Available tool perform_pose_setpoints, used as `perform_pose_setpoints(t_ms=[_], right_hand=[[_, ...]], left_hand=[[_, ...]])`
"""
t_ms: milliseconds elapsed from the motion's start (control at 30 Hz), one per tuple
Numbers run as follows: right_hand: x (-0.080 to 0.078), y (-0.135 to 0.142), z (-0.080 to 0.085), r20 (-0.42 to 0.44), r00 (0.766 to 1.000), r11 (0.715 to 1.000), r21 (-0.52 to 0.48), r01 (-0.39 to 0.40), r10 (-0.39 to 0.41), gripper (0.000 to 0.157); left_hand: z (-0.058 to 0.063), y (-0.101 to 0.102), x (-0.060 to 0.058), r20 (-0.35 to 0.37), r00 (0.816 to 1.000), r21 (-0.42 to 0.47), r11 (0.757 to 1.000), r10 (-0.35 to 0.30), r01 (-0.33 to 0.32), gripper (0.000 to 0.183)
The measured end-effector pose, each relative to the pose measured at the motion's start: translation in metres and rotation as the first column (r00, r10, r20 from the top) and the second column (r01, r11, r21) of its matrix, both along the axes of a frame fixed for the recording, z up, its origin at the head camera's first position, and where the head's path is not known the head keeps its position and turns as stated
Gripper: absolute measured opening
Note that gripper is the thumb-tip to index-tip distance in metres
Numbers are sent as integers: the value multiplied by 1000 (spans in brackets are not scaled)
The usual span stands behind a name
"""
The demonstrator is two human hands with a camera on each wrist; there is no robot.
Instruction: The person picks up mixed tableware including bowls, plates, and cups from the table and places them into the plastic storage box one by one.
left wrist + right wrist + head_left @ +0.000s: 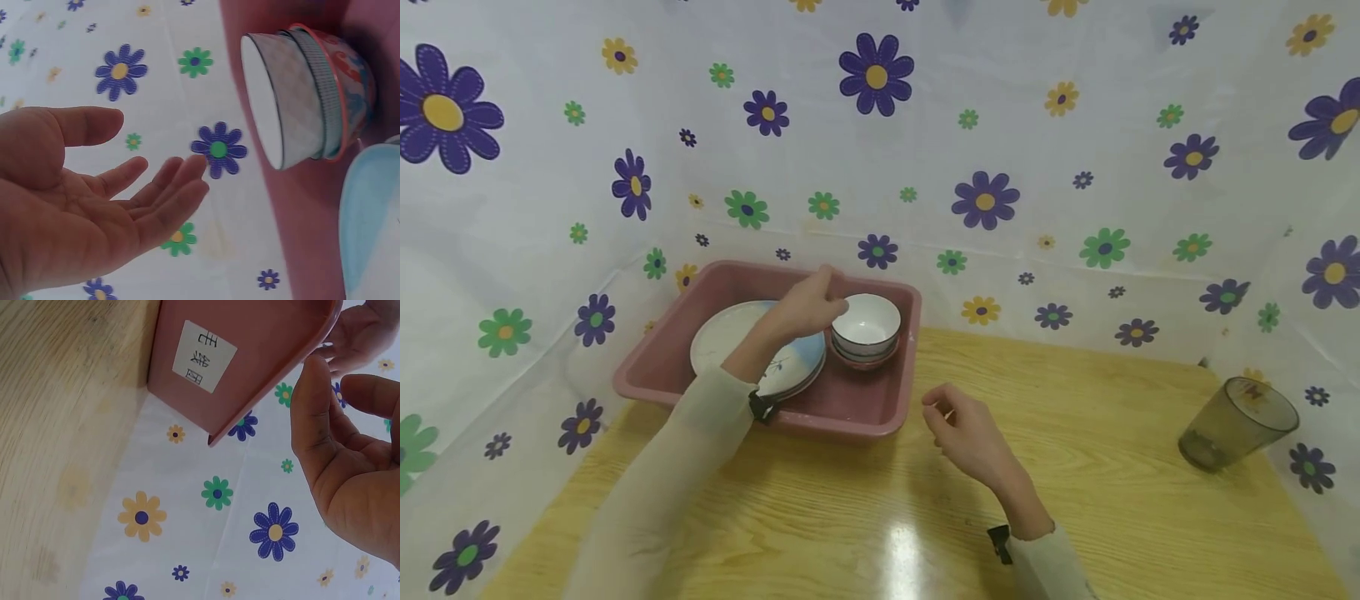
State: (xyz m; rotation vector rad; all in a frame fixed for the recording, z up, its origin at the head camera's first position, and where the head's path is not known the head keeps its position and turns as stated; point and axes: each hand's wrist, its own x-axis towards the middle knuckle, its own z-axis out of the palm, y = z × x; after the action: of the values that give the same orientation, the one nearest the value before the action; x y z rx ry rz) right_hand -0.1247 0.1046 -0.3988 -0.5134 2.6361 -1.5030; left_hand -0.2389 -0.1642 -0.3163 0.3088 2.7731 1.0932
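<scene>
My left hand [808,307] hovers over the pink basin [632,385], just left of the stacked bowls. In the left wrist view its fingers and thumb are spread apart, with nothing between them. The stack has a white bowl [294,100] on top, a ribbed one below it and a red-rimmed patterned bowl [353,81] at the bottom. Beneath the left forearm lie stacked plates [722,337], white with a light blue part. My right hand [964,429] is held above the table beside the basin's right front corner, fingers loosely bent and holding nothing.
A tinted clear cup [1238,423] stands tilted-looking at the table's right side. The wooden table [1097,500] backs onto a flower-patterned sheet [910,150] at the rear and sides. A white label [204,356] with handwriting is stuck on the basin's outer wall.
</scene>
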Motion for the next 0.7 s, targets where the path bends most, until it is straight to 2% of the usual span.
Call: perform_pose_setpoints(t_ms=[133,200,467,700], right_hand=[[3,8,1,0,1000,1000,9,19,-19,20],[5,11,1,-3,1000,999,20,25,-25,21],[8,24,0,-25,998,997,56,53,-52,22],[9,32,-3,-61,995,993,88,84,-79,22]], left_hand=[[5,6,18,-85,996,-1,1000,-13,13,52],[4,9,27,-107,994,-7,1000,-21,20,53],[-9,25,60,-121,992,3,999,-37,38,55],[-19,34,80,-168,981,5,995,-95,98,53]])
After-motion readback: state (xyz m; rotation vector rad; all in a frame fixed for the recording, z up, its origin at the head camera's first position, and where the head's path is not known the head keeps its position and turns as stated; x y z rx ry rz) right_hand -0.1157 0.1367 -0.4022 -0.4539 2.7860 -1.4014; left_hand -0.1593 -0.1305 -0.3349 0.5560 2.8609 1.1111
